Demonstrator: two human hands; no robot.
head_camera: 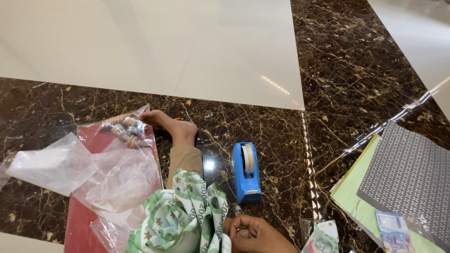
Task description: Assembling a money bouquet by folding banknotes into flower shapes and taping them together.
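Note:
A bundle of green and white folded banknotes (180,220) shaped like petals lies at the bottom centre, over my leg. My right hand (255,234) comes in from the bottom edge, its fingers curled against the bundle's right side and gripping it. My left hand is out of sight. My bare foot (176,126) and tan trouser leg (186,159) stretch out across the dark marble floor beyond the bundle. A blue tape dispenser (247,173) stands on the floor just right of the leg, above my right hand.
Crumpled clear plastic bags (84,173) lie on a red sheet (82,218) at left, beside a clear bag of small rolled items (124,129). At right are green paper (351,194), a grey patterned sheet (408,173), a loose banknote (391,229) and a folded note (323,239).

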